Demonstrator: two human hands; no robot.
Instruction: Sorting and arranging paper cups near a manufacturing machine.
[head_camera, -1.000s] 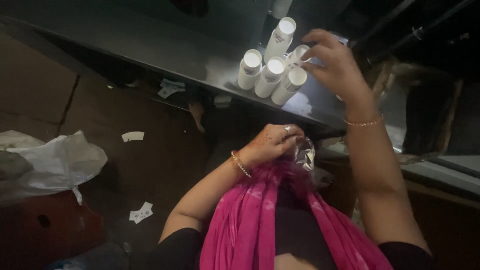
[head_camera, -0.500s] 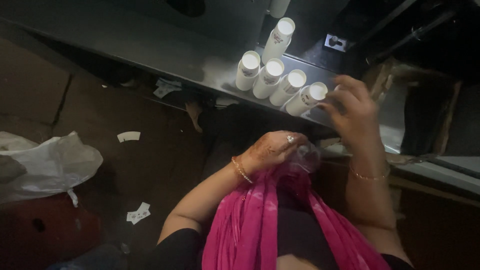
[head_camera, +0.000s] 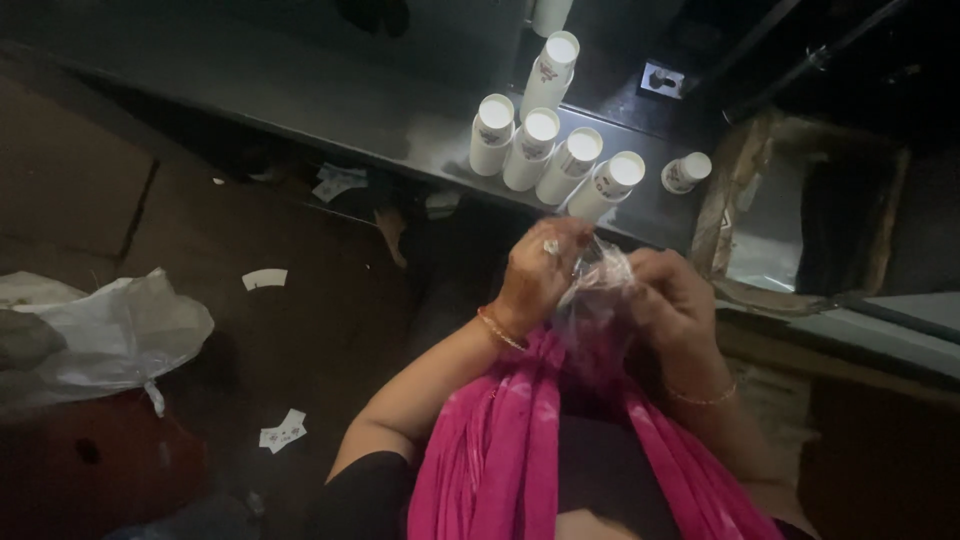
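Six white tubes w/ caps stand in a loose row on the dark bench. Both hands, left & right, pinch a clear plastic bag at chest height, just below bench edge; looks like bag handling is mid-way, contents can't be made out.

Dim small workshop or packing stall, steel desk at twelve o'clock lined with white tubes, paper scraps littering dark floor

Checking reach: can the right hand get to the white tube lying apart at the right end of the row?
Probably yes. The right hand is busy on the clear plastic bag, but the lone white tube lies just beyond it on the dark shelf, with nothing between.
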